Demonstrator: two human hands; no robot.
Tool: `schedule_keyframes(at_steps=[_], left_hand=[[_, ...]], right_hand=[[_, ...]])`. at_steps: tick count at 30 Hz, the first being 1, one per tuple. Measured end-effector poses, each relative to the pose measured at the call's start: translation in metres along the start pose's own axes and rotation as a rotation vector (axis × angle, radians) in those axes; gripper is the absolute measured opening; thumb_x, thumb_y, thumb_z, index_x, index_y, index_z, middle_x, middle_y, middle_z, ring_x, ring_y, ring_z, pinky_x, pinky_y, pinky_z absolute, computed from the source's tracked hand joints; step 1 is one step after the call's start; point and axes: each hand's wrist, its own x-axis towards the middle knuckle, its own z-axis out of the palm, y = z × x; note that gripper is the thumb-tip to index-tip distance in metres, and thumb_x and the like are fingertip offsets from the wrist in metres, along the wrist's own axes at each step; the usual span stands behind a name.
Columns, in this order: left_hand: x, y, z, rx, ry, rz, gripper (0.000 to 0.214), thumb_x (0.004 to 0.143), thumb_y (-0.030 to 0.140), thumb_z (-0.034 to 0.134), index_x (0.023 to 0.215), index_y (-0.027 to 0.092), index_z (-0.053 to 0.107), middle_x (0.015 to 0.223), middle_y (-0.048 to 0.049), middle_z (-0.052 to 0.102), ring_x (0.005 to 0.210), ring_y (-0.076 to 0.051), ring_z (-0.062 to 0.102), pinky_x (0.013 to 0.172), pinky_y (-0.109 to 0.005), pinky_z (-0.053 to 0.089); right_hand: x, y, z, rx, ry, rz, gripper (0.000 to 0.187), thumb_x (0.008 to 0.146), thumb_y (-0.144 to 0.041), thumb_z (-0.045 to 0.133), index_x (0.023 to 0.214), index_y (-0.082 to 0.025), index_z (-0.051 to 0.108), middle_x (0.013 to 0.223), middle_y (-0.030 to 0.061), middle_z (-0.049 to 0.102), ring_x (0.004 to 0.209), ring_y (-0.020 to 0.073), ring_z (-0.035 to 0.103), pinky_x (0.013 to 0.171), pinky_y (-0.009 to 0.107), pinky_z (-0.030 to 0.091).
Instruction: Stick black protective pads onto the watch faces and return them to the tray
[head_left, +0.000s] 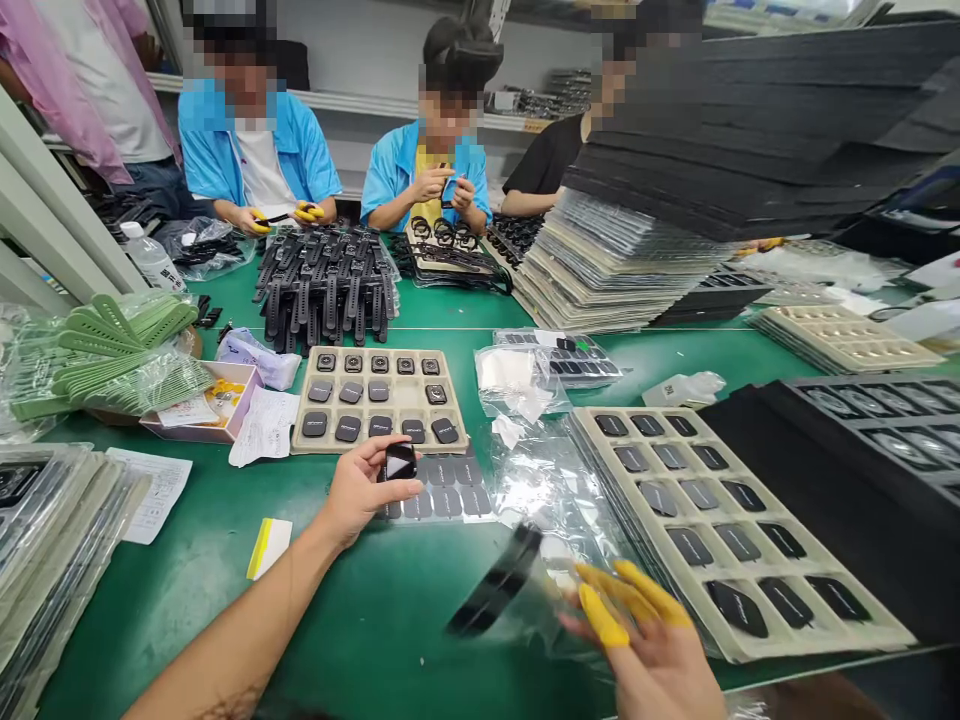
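My left hand (364, 492) is pinched around a small black watch body (400, 461), held just above a sheet of black screen pieces (442, 490) on the green table. My right hand (645, 640), with yellow finger cots on several fingertips, holds a thin clear film (551, 545) by its edge; a dark blurred strip (499, 580) hangs off that film to the left. A beige tray (379, 398) of watch bodies lies just beyond my left hand.
A long beige tray of black pieces (735, 545) lies at right, beside a black foam block (862, 480). Tall stacks of trays (600, 265), a heap of black straps (326, 285), green straps (112, 355) and a pink box (202, 405) crowd the table. Three people work opposite.
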Motion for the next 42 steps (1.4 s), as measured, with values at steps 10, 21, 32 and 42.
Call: schedule_keyframes(at_steps=[10, 21, 32, 42], left_hand=[[-0.007, -0.004, -0.001, -0.288, -0.359, -0.169, 0.056, 0.049, 0.009, 0.092, 0.1, 0.024, 0.075, 0.097, -0.0056, 0.079, 0.138, -0.038, 0.051, 0.12, -0.057, 0.026], [-0.005, -0.004, 0.001, -0.288, -0.164, -0.184, 0.062, 0.052, 0.012, 0.093, 0.109, 0.023, 0.071, 0.107, -0.0072, 0.078, 0.106, -0.026, 0.071, 0.095, -0.04, 0.053], [-0.003, 0.0, 0.004, -0.023, -0.11, -0.105, 0.063, 0.06, 0.021, 0.093, 0.116, 0.021, 0.065, 0.112, -0.0082, 0.076, 0.107, -0.022, 0.07, 0.092, -0.035, 0.055], [-0.023, 0.009, 0.013, 0.305, -0.675, -0.155, 0.053, 0.056, 0.027, 0.093, 0.105, 0.018, 0.075, 0.095, -0.0125, 0.078, 0.115, -0.033, 0.068, 0.089, -0.04, 0.056]], right_hand=[[-0.014, 0.008, 0.06, 0.29, 0.091, 0.075, 0.057, 0.077, -0.04, 0.081, 0.121, -0.032, 0.047, 0.117, -0.0013, 0.051, 0.099, 0.0247, 0.074, 0.084, 0.038, 0.067], [-0.004, 0.042, 0.046, 0.127, -0.076, -0.091, 0.041, 0.094, -0.039, 0.061, 0.129, -0.04, 0.041, 0.128, 0.0021, 0.054, 0.114, 0.0295, 0.069, 0.094, 0.048, 0.064], [0.021, -0.012, 0.022, 0.073, -0.267, -0.006, 0.06, 0.079, -0.05, 0.079, 0.128, -0.024, 0.055, 0.103, 0.007, 0.071, 0.072, 0.0207, 0.072, 0.059, 0.034, 0.062], [0.135, -0.145, 0.1, -0.626, -1.259, -0.516, 0.044, 0.094, -0.036, 0.06, 0.136, -0.022, 0.059, 0.103, 0.0057, 0.076, 0.094, 0.017, 0.07, 0.086, 0.035, 0.057]])
